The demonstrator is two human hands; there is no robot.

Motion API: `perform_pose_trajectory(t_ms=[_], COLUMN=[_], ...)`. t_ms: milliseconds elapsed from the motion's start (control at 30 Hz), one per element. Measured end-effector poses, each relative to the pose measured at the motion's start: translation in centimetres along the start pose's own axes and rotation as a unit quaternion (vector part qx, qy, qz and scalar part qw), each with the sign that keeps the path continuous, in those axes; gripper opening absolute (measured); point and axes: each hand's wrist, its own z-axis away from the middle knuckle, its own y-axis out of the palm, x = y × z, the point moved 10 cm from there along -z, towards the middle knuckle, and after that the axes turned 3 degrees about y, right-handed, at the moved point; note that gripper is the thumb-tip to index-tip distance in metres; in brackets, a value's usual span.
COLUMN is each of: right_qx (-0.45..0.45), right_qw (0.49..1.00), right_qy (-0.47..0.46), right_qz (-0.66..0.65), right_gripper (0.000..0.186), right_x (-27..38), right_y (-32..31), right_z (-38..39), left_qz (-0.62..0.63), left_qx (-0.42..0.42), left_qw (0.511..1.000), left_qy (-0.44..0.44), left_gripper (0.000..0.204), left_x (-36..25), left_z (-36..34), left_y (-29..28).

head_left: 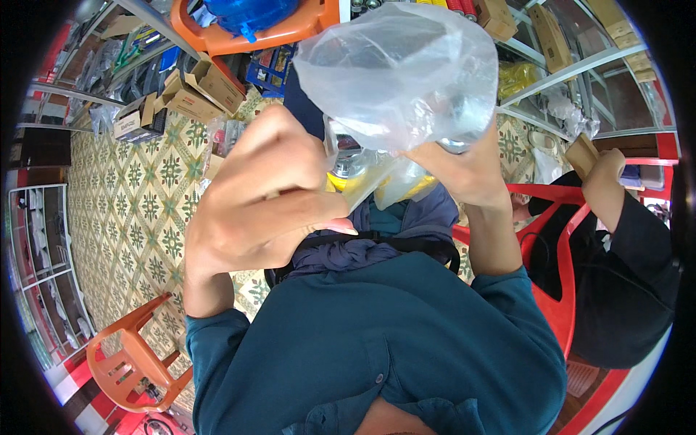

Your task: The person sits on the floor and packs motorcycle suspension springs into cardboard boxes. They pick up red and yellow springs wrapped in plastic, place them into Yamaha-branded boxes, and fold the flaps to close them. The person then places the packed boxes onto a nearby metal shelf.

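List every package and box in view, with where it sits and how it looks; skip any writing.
Clear plastic bag: held up between left hand and right hand, crumpled, translucent.
Open cardboard boxes: floor, upper left, brown, flaps up.
Small open carton: left of them, white and dark.
Brown cartons: metal shelves, upper right, oblong.
Yellow packets: lower shelf there, bagged.

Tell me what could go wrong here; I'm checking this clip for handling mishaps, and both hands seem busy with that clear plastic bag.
1. The clear plastic bag is thin and bulges above the right hand; the metal parts visible near its bottom might tear it or slip out.
2. The left hand is closed close to the camera and blocks much of the view, so a dropped piece could go unnoticed.
3. Anything that falls could land on the lap or the patterned tile floor.
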Motion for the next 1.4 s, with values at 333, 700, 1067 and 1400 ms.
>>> perform_pose_trajectory(t_ms=[333,700,1067,1400], right_qx=[-0.013,-0.041,0.005,-0.004], right_qw=[0.998,0.992,0.984,0.932], right_qy=[-0.035,0.050,0.127,0.304], right_qz=[-0.042,-0.112,-0.122,-0.196], right_gripper=[0.029,0.021,0.029,0.035], right_x=[0.2,-1.1,-8.2,-21.0], right_y=[-1.2,-1.8,2.7,7.0], right_z=[0.9,-2.1,-9.2,-12.1], left_qz=[0.239,0.352,0.669,0.542], left_qx=[-0.106,-0.151,-0.119,-0.206], left_qw=[0.954,0.863,0.633,0.678], left_qy=[-0.143,-0.330,-0.371,-0.453], left_gripper=[0.106,0.056,0.057,0.057], left_x=[7.3,13.0,24.2,27.4], left_z=[3.6,7.5,6.7,10.7], left_y=[2.5,8.7,6.9,10.5])
